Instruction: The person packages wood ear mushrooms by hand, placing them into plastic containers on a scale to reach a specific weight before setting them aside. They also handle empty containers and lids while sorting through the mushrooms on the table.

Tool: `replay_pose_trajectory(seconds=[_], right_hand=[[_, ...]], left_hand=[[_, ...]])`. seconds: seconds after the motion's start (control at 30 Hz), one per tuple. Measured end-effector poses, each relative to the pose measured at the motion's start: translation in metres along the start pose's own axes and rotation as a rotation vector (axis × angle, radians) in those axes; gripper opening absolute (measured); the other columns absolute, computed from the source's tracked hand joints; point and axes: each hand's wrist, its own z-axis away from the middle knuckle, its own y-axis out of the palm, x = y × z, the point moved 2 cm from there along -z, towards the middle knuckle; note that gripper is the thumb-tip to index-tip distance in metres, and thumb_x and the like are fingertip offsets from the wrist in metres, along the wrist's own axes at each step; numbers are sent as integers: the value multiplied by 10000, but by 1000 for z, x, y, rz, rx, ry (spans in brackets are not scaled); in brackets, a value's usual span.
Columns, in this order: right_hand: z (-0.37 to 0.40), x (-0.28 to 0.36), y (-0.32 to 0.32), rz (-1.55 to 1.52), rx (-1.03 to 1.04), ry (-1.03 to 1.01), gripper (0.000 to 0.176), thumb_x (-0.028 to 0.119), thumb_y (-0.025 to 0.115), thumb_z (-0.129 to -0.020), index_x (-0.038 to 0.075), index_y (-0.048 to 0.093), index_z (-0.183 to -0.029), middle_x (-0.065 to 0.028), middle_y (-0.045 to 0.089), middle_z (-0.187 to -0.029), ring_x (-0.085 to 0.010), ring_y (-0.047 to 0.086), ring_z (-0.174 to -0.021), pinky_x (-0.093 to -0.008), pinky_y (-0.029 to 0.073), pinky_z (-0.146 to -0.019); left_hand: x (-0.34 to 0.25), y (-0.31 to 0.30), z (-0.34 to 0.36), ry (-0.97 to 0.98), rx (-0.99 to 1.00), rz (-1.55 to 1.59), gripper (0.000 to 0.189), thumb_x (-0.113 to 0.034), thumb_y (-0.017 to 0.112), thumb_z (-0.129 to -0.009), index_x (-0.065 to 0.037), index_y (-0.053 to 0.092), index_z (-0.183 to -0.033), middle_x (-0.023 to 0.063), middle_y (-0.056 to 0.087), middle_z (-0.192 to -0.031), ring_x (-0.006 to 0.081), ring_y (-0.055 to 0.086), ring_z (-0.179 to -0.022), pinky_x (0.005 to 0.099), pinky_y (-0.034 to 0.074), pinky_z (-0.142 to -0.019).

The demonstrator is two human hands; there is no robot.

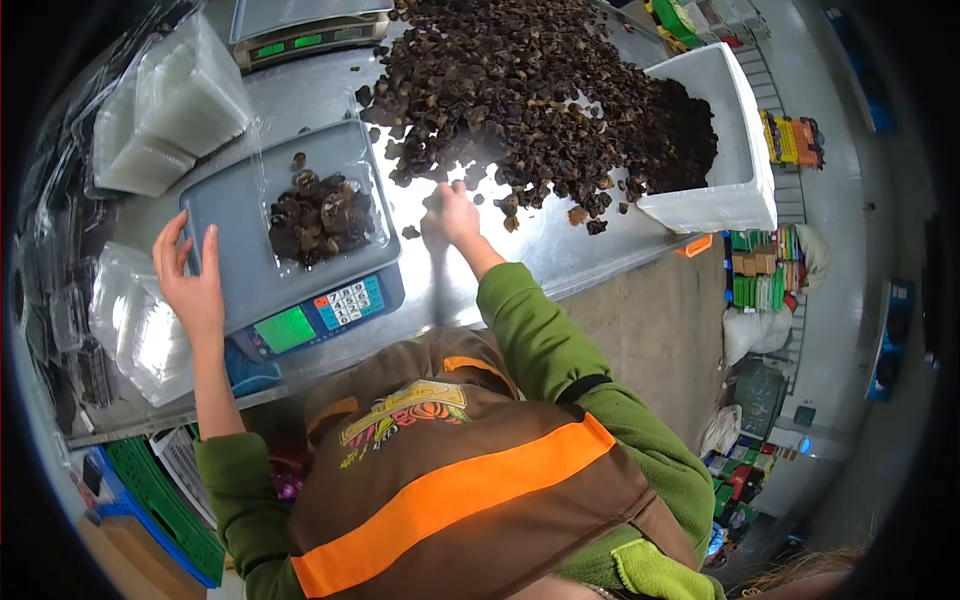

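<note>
A clear plastic tray with dark brown dried pieces (318,218), which look like mushrooms, rests on the grey pan of a digital scale (225,205). At the left edge of that pan is my left hand (190,275), its fingers apart and nothing in it. My right hand (458,212) is over the metal table, right of the scale and at the near edge of the large loose pile (500,90). Its fingers are bent together; whether a piece is between them is too small to make out.
A white foam box (745,140) lies at the pile's right end, with dark pieces spilling out. Stacks of clear trays (170,105) stand at the left. A second scale (310,35) is at the back. Crates (165,500) are below the metal table (590,255).
</note>
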Motion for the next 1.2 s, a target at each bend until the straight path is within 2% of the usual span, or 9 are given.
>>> replay_pose_trajectory(seconds=[0.47,0.53,0.67,0.7,0.77,0.87,1.0,1.07,1.2], right_hand=[[25,-42,-18,-300,-205,53,298,233,790,-754,87,692,-996,-131,677,-875,-256,658,-796,-350,533,-716],[34,-4,-53,-819,-79,222,271,193,757,-807,25,671,-1003,-93,685,-887,-181,665,-748,-301,559,-649],[42,69,-75,-1122,13,-188,202,106,693,-871,15,614,-1034,-65,638,-975,-127,639,-716,-251,548,-582],[47,92,-86,-1057,76,-194,206,99,697,-870,24,607,-1039,-57,617,-973,-128,642,-765,-239,532,-573],[47,123,-98,-681,-153,-570,265,123,733,-826,56,629,-1061,-81,607,-1002,-160,635,-766,-270,522,-638],[45,149,-93,-601,-144,-622,371,123,741,-803,89,624,-1153,-97,626,-970,-191,621,-759,-296,517,-657],[47,151,-103,-683,41,-460,460,99,732,-802,105,579,-1235,-118,657,-985,-194,627,-723,-302,518,-666],[49,147,-108,-723,98,-373,448,69,715,-776,67,587,-1205,-127,669,-962,-286,657,-834,-349,526,-737],[43,126,-113,-863,-11,-243,297,111,721,-814,51,637,-1092,-50,675,-901,-123,648,-753,-272,519,-673]], left_hand=[[19,35,-10,-197,139,289,294,-106,661,-901,31,611,-1157,103,562,-1193,175,570,-1083,313,515,-875],[25,46,-16,-194,171,292,312,-122,665,-902,27,608,-1170,104,563,-1199,183,572,-1088,312,513,-880],[38,73,-26,-250,266,282,373,-190,686,-893,11,605,-1198,110,564,-1245,209,571,-1109,313,487,-925],[42,81,-32,-255,299,240,468,-238,705,-880,18,566,-1246,137,564,-1267,226,568,-1122,313,452,-966],[57,103,-38,-369,311,305,521,-255,712,-873,32,537,-1271,155,570,-1259,229,567,-1125,313,441,-974],[54,118,-48,-515,336,324,663,-326,716,-864,73,458,-1326,203,587,-1224,234,565,-1134,315,429,-973],[50,120,-54,-579,369,244,695,-403,692,-867,72,467,-1322,203,606,-1194,231,566,-1130,317,427,-962],[54,121,-56,-581,382,233,705,-424,683,-869,69,466,-1325,202,613,-1183,230,568,-1123,316,425,-959],[61,122,-64,-620,373,212,691,-460,651,-882,60,493,-1309,186,621,-1175,228,573,-1098,315,419,-958]])
